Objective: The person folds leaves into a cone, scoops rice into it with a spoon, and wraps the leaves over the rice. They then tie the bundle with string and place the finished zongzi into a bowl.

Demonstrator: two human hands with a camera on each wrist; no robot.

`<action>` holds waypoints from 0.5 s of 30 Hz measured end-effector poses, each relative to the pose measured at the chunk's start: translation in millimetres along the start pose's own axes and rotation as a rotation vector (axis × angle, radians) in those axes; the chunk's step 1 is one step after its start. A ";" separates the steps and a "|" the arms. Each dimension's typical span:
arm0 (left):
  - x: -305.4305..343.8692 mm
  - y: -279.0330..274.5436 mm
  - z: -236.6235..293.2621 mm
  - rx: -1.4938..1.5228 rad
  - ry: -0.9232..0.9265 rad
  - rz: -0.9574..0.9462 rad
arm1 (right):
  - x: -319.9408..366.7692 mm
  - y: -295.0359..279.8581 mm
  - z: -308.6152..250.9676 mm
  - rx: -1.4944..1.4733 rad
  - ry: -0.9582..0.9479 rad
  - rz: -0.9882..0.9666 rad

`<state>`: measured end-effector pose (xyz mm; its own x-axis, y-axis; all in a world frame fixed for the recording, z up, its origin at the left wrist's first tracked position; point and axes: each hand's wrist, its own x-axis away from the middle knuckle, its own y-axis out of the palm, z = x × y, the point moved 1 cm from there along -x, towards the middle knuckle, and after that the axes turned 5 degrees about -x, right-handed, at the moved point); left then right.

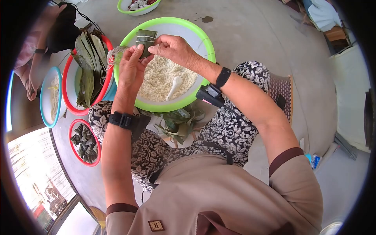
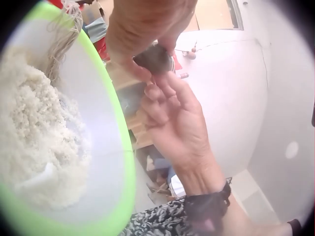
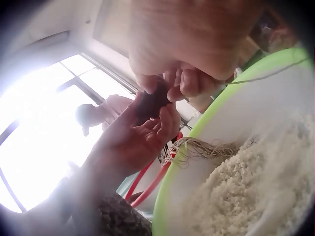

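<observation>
A leaf-wrapped rice dumpling [image 1: 145, 36], with pale string [image 1: 146, 40] wound round it, is held up over the basin's far left part. My left hand [image 1: 132, 68] grips the dumpling from below, its thumb against the leaf. At the dumpling's right side, my right hand [image 1: 174, 49] has thumb and fingers bent together on the string, and a loose length trails out past that hand in the right wrist view. Below both hands is the green-rimmed basin [image 1: 204, 34] of white rice [image 1: 156, 80], with a white spoon [image 1: 175, 86] lying in it.
A bundle of strings [image 1: 114, 56] hangs over the basin's left rim. Left of it, a red-rimmed basin [image 1: 67, 94] holds long leaves [image 1: 88, 58]. Wrapped dumplings [image 1: 84, 145] fill a smaller red basin nearer me. Another person's arm [image 1: 34, 74] is at far left.
</observation>
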<state>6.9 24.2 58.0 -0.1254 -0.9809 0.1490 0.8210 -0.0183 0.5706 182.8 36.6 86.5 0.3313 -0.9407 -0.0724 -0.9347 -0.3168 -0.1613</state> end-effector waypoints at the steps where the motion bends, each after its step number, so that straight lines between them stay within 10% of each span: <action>1: 0.3 -0.3 -0.8 -0.025 0.012 0.015 | 0.3 0.5 -0.4 0.000 0.001 -0.002; 15: -4.2 -13.2 -2.7 -0.059 -0.074 0.023 | 0.2 -5.8 23.1 0.160 0.137 -0.059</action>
<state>-1.9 28.1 47.7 -0.1451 -0.9642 0.2218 0.8553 -0.0095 0.5181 191.3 41.1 64.6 0.3537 -0.9324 0.0745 -0.8785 -0.3585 -0.3158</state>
